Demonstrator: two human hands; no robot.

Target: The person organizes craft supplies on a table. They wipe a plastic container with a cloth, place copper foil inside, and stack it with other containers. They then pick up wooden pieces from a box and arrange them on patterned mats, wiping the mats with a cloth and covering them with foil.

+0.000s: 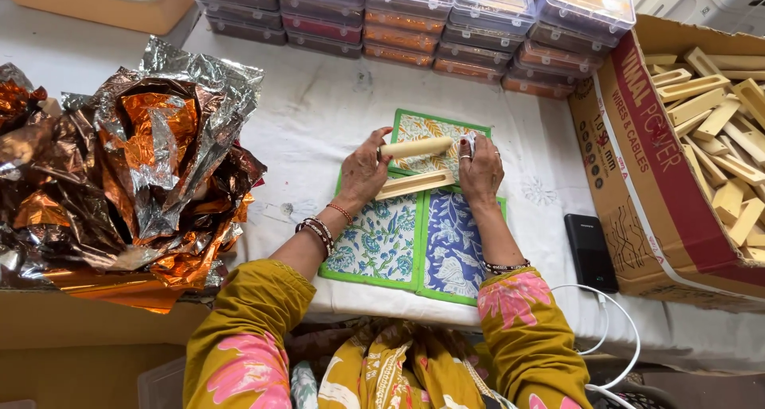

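Left hand (362, 174) and right hand (480, 170) pinching the ends of a pale wooden stick (416, 147) between them, above a slotted wooden strip (414, 184) lying on green-bordered printed cloth pieces (398, 238), white-covered surface (303, 122), crumpled copper foil (135, 170) at left, cardboard box of wooden pieces (701, 138) at right.

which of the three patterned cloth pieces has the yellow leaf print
The far cloth piece, lying under the wooden stick held between both hands. The two nearer pieces, side by side, are the light blue floral one and the deep blue one.

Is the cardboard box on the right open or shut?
Open: the cardboard box has no lid over it, and the wooden pieces inside show.
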